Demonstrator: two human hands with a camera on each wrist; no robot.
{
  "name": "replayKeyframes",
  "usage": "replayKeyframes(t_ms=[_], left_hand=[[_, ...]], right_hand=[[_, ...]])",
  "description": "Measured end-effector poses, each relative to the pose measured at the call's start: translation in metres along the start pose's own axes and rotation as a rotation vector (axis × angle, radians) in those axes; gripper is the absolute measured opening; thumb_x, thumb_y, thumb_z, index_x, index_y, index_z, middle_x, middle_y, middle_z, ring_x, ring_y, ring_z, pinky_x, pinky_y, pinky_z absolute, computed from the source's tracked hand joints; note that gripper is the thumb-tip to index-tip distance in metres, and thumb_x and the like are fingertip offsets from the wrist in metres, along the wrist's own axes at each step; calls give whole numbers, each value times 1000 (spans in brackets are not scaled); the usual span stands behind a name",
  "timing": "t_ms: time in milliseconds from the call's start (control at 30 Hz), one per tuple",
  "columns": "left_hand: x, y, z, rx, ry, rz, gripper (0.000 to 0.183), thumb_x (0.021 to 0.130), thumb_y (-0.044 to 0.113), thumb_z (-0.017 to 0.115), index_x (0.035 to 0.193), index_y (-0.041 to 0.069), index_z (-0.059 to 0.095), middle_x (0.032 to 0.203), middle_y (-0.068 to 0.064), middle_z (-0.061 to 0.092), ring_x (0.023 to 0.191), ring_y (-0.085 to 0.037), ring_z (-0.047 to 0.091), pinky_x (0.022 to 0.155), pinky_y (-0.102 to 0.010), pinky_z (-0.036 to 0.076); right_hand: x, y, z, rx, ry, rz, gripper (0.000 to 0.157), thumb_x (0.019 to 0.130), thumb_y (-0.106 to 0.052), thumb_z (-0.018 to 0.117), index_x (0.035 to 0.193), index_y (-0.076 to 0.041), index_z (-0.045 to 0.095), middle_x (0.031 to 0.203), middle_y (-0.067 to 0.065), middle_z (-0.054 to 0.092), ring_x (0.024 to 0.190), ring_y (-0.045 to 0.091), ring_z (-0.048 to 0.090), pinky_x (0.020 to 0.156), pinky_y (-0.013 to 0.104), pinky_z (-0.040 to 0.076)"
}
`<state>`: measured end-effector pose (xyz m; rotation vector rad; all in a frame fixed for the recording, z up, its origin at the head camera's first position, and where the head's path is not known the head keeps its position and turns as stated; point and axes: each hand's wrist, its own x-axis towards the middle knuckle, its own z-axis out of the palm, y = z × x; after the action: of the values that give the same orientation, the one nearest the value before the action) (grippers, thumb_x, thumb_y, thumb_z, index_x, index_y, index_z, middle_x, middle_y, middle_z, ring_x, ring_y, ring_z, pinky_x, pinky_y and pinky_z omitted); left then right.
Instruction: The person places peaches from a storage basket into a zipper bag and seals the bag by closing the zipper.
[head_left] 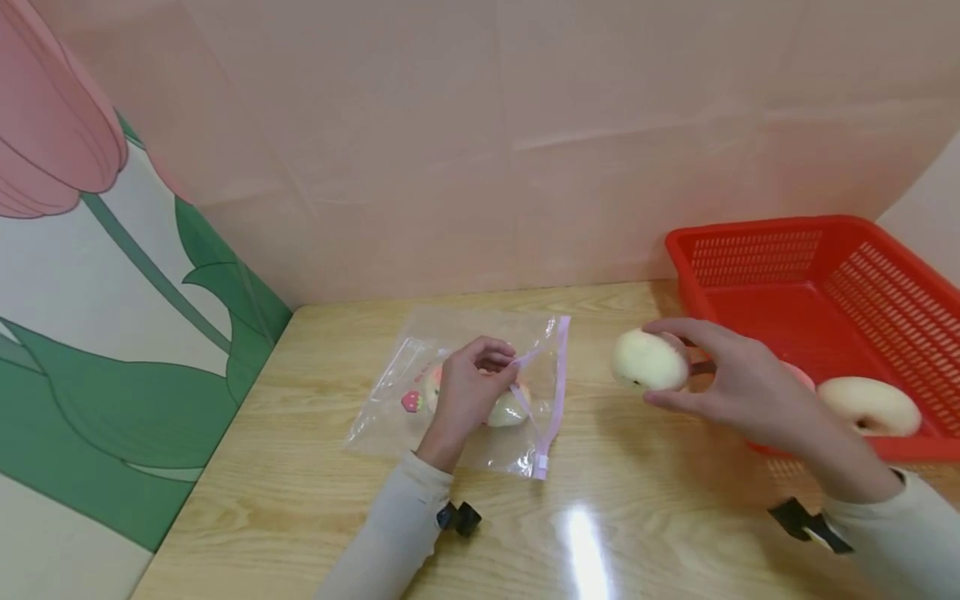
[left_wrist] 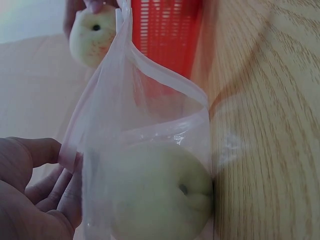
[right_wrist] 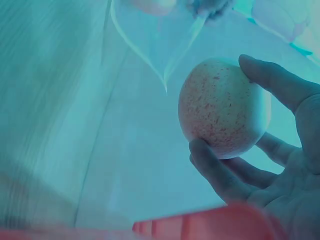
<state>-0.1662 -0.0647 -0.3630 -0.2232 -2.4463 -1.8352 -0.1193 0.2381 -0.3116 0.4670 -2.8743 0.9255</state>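
The person's left hand (head_left: 468, 396) pinches the lilac zip edge (head_left: 559, 375) of a clear, strawberry-printed plastic bag (head_left: 390, 375) between thumb and fingers, and the bag's mouth gapes. A pale, round, peach-like fruit (head_left: 508, 410) lies inside the bag, which rests on the light wood-grain worktop (head_left: 300, 467). The right hand (head_left: 750, 383) holds a cream, red-speckled round fruit (head_left: 649, 360), its thumb and fingers clamped on opposite sides; this fruit is above the worktop, between the bag and a red, slotted plastic basket (head_left: 750, 260). In the basket sit a cream, dimpled round fruit (head_left: 868, 406) and a pink rounded thing (head_left: 802, 377), the latter partly hidden by the right hand.
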Motion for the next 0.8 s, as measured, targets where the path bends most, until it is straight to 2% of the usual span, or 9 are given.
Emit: replayKeyframes(t_ms=[100, 233, 333, 533, 700, 800], left_hand=[[0, 1, 0, 5, -1, -4, 16, 84, 2, 75, 100, 1, 70, 94, -14, 74, 80, -14, 67, 71, -21, 57], [0, 1, 0, 9, -1, -11, 14, 84, 2, 75, 98, 3, 71, 93, -13, 74, 79, -12, 66, 70, -21, 57], [0, 1, 0, 4, -1, -10, 15, 84, 2, 75, 98, 2, 71, 93, -14, 74, 79, -13, 66, 70, -22, 57], [0, 0, 0, -1, -10, -11, 18, 85, 3, 75, 102, -1, 70, 94, -13, 74, 82, -14, 67, 72, -23, 58], [-1, -1, -1, 2, -11, -26, 15, 85, 4, 75, 100, 5, 71, 93, -10, 74, 83, -13, 66, 75, -24, 58], [-2, -1, -1, 7, -12, -20, 15, 85, 4, 75, 100, 4, 71, 93, -10, 74, 83, -13, 66, 75, -24, 57]], right_hand=[[3, -5, 9, 26, -20, -26, 77, 71, -49, 86, 135, -21, 54, 129, 8, 61, 98, 31, 70, 68, 25, 57], [6, -9, 21, 36, -43, -53, 72, 72, -46, 87, 133, -22, 55, 129, 7, 62, 97, 28, 71, 72, 36, 61], [9, -10, 28, 53, -70, -60, 72, 73, -45, 87, 133, -22, 55, 129, 7, 62, 97, 27, 71, 74, 40, 62], [16, -13, 41, 88, -110, -64, 70, 74, -36, 88, 133, -20, 56, 126, 6, 63, 103, 25, 66, 75, 36, 62], [22, -17, 54, 102, -121, -91, 68, 72, -28, 90, 131, -19, 57, 121, 2, 65, 102, 22, 61, 78, 37, 62], [24, -19, 61, 88, -115, -100, 68, 71, -26, 90, 130, -20, 58, 118, 0, 66, 100, 21, 61, 78, 37, 62]])
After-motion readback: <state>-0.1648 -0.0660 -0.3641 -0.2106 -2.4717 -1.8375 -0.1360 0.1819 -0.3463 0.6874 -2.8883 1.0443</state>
